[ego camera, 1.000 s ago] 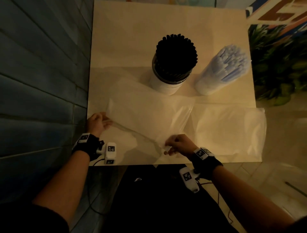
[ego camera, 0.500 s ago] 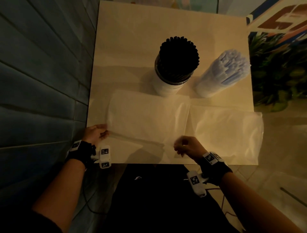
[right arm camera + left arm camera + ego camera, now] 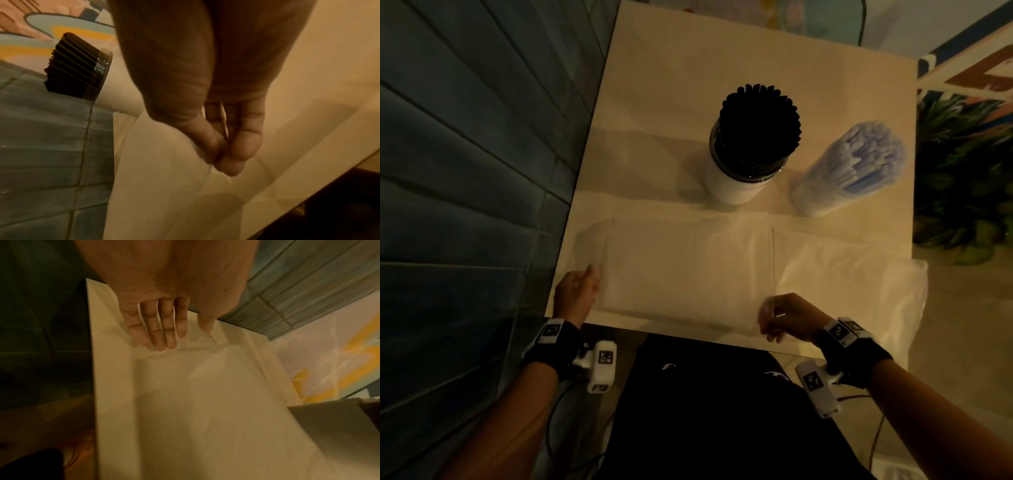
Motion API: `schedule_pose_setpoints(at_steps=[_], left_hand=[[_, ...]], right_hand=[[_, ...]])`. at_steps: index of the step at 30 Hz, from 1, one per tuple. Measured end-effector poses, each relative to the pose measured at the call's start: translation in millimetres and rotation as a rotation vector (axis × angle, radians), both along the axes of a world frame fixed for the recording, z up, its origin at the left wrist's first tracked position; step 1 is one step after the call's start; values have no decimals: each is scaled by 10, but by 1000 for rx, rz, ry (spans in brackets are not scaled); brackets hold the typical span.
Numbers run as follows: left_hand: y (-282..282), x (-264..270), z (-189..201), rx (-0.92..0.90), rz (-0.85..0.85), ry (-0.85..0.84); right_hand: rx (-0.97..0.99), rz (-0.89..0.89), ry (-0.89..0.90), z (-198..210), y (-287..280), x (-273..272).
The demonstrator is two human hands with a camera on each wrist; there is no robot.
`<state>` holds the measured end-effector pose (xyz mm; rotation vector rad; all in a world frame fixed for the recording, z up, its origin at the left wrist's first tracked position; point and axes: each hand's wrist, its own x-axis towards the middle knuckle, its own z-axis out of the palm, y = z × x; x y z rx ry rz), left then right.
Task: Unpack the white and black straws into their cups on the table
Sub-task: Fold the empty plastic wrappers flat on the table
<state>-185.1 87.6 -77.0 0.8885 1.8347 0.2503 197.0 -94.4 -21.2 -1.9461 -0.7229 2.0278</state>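
Observation:
Black straws (image 3: 758, 126) stand packed in a white cup (image 3: 732, 186) at mid-table; they also show in the right wrist view (image 3: 76, 68). To their right, white straws (image 3: 859, 161) fill a clear cup. An empty clear plastic bag (image 3: 688, 270) lies flat in front of the cups. My left hand (image 3: 577, 291) is at the bag's left edge, its fingers (image 3: 162, 337) straight over the plastic. My right hand (image 3: 774, 322) pinches the bag's near right corner between thumb and fingers (image 3: 242, 146).
A second empty plastic bag (image 3: 849, 284) lies to the right and hangs over the table's right edge. The cream table (image 3: 722, 51) stands against a blue tiled wall (image 3: 465, 171) on the left. A green plant (image 3: 969, 171) is beyond the right edge.
The bag, held raised and taut between both hands a second ago, now lies flat on the table. Both hands have drawn back toward the near edge, and my left fingers have straightened.

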Motion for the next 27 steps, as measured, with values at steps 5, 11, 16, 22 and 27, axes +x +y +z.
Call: schedule_pose_setpoints(at_steps=[5,11,16,22,27], left_hand=[[251,504,249,21,-158,22],[364,602,190,-17,-99,-46],[315,598,200,-42,-128,-105],[243,531,346,102,-66,-224],[253,485,576,235,-157,-282]], right_hand=[[-27,207,-23,18,-85,91],[-24,344,-140,62,-153,193],[-22,359,-176,73,-172,241],[325,189,-651,489,114,586],[797,310,-772,786,803,544]])
